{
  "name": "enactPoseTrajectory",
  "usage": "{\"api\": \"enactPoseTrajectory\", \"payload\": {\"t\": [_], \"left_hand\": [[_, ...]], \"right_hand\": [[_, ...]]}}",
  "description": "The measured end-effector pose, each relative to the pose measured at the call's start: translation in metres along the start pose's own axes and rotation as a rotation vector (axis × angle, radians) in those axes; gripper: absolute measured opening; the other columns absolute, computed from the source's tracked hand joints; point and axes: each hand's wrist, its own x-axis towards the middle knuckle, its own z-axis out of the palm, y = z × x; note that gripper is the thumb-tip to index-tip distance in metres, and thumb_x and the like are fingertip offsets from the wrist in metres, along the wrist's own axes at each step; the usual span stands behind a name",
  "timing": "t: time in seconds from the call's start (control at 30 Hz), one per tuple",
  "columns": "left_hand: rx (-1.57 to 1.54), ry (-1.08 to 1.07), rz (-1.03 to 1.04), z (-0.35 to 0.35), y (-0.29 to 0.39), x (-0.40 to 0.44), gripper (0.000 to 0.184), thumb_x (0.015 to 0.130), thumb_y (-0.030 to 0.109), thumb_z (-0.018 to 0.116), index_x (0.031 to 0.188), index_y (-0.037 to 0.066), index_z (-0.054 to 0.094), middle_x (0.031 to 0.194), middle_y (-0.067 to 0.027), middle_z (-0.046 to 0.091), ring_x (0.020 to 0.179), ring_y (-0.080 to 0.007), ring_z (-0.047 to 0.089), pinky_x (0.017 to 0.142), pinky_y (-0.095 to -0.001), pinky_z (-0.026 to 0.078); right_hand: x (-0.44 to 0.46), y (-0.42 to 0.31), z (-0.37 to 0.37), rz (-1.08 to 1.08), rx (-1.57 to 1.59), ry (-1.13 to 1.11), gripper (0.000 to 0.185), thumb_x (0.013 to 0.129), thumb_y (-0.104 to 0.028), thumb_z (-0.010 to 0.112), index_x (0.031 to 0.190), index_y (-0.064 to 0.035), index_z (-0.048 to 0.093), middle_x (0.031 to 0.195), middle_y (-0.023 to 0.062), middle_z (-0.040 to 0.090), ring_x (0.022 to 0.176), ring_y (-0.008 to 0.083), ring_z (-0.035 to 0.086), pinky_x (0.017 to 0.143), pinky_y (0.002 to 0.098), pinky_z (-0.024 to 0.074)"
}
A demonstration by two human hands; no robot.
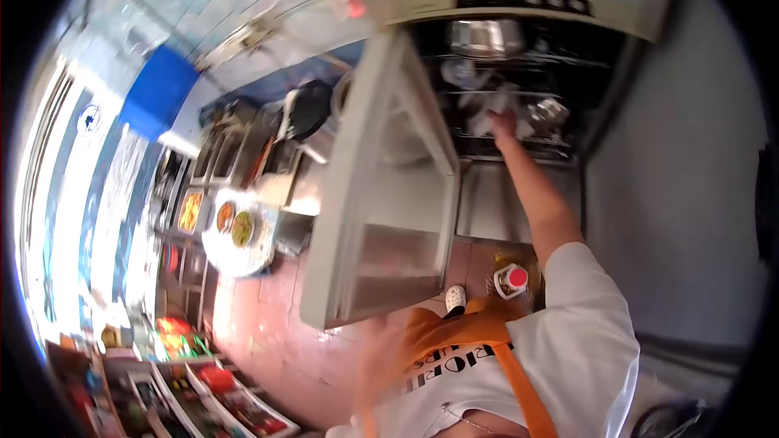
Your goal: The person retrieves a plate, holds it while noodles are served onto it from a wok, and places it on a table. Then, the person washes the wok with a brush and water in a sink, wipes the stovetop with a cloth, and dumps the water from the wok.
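My right hand (503, 123) reaches into an open cabinet (519, 6) with wire shelves. It touches or overlaps a whitish, blurred item (485, 105) on the middle rack (542, 143); its fingers are too smeared to show a grip. Right of the hand lies a shiny, crumpled-looking silvery item (548, 113). Above it, on the upper shelf, stands a metal container (487, 38). The cabinet's door (398, 203) hangs open to the left. My left arm is only a blur low in the middle, by the orange apron (462, 326), with the hand's shape (380, 369) indistinct.
A large oil-like jug with a red cap (517, 278) stands on the tiled floor (284, 316) below the cabinet. Two dishes of food sit on a round white table (231, 253) at left. Crates of packets (235, 405) line the lower left. A grey panel (673, 195) rises at right.
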Motion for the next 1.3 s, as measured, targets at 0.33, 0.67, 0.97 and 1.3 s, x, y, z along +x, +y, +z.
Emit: {"api": "enactPoseTrajectory", "payload": {"t": [0.33, 0.67, 0.97, 1.3], "left_hand": [[0.190, -0.252, -0.107, 0.036, 0.102, 0.027, 0.093, 0.077, 0.056, 0.068, 0.146, 0.005, 0.029, 0.150, -0.0178, 0.028, 0.140, -0.0291, 0.026, 0.113, -0.0388, 0.026], [-0.039, -0.501, 0.022, 0.011, 0.069, 0.061, 0.099, 0.076, 0.065, 0.065, 0.148, 0.009, 0.027, 0.155, -0.0132, 0.019, 0.138, -0.0310, 0.030, 0.109, -0.0446, 0.033], [-0.069, -0.648, -0.086, 0.010, 0.075, 0.096, 0.084, 0.081, 0.033, 0.066, 0.150, 0.013, 0.024, 0.148, -0.0084, 0.037, 0.120, -0.0277, 0.053, 0.092, -0.0362, 0.047], [-0.158, -1.011, -0.202, 0.045, 0.080, 0.130, 0.097, 0.086, 0.038, 0.068, 0.152, 0.008, 0.004, 0.139, -0.0148, 0.042, 0.114, -0.0244, 0.056, 0.092, -0.0371, 0.048]], "right_hand": [[0.016, 0.010, -0.029, 0.216, 0.805, -0.457, 0.049, 0.082, 0.002, 0.063, 0.129, -0.0076, 0.052, 0.126, 0.0081, 0.056, 0.115, 0.0276, 0.055, 0.092, 0.0402, 0.0482], [0.007, -0.008, -0.103, 0.258, 0.940, -0.319, 0.048, 0.083, -0.003, 0.063, 0.129, -0.0074, 0.051, 0.127, 0.0090, 0.055, 0.119, 0.0263, 0.051, 0.099, 0.0415, 0.0445], [-0.041, 0.005, -0.215, 0.214, 0.906, -0.260, 0.040, 0.085, -0.004, 0.063, 0.124, -0.0062, 0.054, 0.125, 0.0065, 0.058, 0.115, 0.0217, 0.054, 0.099, 0.0355, 0.0448], [-0.263, 0.008, -0.386, 0.364, 0.366, -0.101, 0.044, 0.081, -0.001, 0.059, 0.124, 0.0017, 0.050, 0.120, 0.0106, 0.058, 0.110, 0.0210, 0.057, 0.095, 0.0359, 0.0461]]}}
